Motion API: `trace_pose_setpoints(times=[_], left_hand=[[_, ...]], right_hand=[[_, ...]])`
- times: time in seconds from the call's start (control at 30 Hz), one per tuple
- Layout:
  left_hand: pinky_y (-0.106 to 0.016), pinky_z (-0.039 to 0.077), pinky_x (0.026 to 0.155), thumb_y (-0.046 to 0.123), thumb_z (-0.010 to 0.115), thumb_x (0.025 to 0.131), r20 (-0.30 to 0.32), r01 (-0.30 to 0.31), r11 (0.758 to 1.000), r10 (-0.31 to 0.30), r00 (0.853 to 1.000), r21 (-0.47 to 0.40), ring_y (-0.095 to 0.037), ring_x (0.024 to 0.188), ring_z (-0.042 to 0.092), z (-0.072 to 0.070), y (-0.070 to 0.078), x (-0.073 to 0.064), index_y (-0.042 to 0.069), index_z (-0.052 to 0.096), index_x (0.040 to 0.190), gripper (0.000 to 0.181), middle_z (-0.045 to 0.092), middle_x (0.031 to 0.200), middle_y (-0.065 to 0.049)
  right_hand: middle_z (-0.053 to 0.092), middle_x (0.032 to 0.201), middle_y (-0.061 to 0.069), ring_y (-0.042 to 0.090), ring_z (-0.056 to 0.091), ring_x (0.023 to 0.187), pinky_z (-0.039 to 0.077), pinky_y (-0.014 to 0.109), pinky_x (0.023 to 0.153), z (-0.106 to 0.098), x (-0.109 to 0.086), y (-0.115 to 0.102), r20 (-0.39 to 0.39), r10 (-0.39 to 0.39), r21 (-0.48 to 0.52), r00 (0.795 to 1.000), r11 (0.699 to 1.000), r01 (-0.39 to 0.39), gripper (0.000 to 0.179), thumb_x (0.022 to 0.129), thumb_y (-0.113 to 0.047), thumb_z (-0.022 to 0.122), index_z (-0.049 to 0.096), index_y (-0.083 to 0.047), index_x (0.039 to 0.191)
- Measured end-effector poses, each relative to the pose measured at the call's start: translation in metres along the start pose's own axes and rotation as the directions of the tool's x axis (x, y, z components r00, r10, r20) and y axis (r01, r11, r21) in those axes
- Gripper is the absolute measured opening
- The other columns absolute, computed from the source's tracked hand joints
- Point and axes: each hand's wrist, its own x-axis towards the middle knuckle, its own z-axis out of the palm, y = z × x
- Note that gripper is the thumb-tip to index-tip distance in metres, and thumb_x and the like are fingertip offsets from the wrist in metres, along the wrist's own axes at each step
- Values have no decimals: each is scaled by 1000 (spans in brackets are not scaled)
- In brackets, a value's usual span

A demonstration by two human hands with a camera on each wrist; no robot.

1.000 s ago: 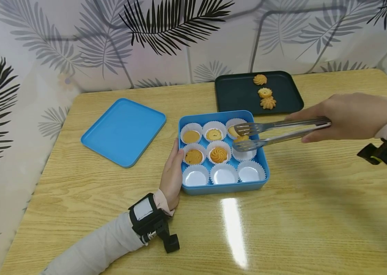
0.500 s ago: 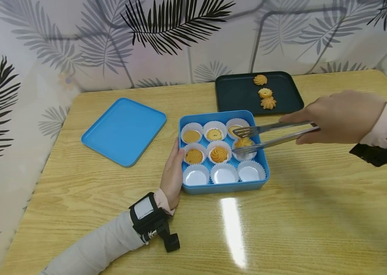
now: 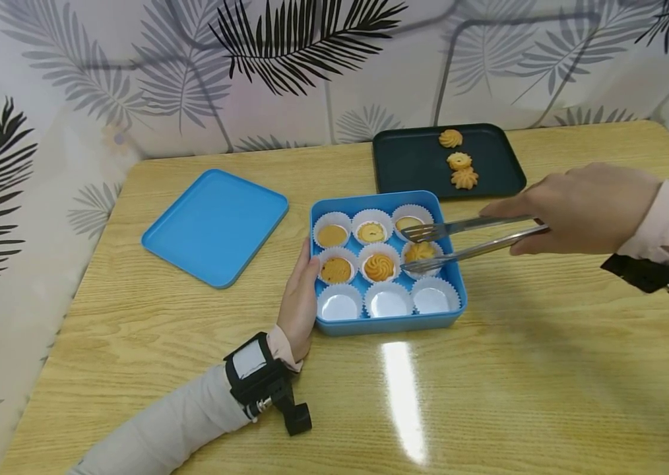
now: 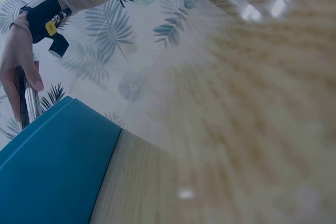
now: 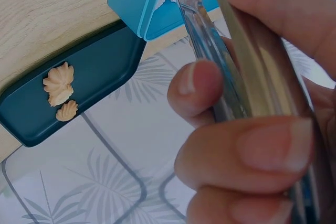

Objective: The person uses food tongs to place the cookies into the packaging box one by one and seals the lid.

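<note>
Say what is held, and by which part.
Metal tongs, by the handle end, in the right grip; the left grip rests against the blue box.

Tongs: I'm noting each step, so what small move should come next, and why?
Probably lift the tongs clear of the blue box: their tips stand apart, the cookie between them sits in its paper cup, and three more cookies lie on the dark tray.

- Wooden table, yellowish, visibly grained
- White glare streak, on near part of tabletop
- Pale backdrop behind, printed with black fronds and grey fronds
</note>
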Motion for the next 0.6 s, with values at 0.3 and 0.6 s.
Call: trace_pose_setpoints(times=[0.3,0.6], left_hand=[[-44,5,121,34,29,106,2,-2,1000,2,1000,0,-14,149,5,0,0,0,21,12,157,55,10,163,7],[-45,5,121,34,29,106,3,-2,1000,2,1000,-1,-15,149,5,0,0,-1,21,12,157,55,10,163,7]], right_hand=[[52,60,-9,9,43,45,33,29,40,2,0,3,11,-2,24,1000,1000,2,61,83,-44,73,57,-21,137],[51,58,-10,7,44,47,35,28,40,3,-1,7,4,-5,43,1000,999,5,61,84,-43,73,56,-22,138]])
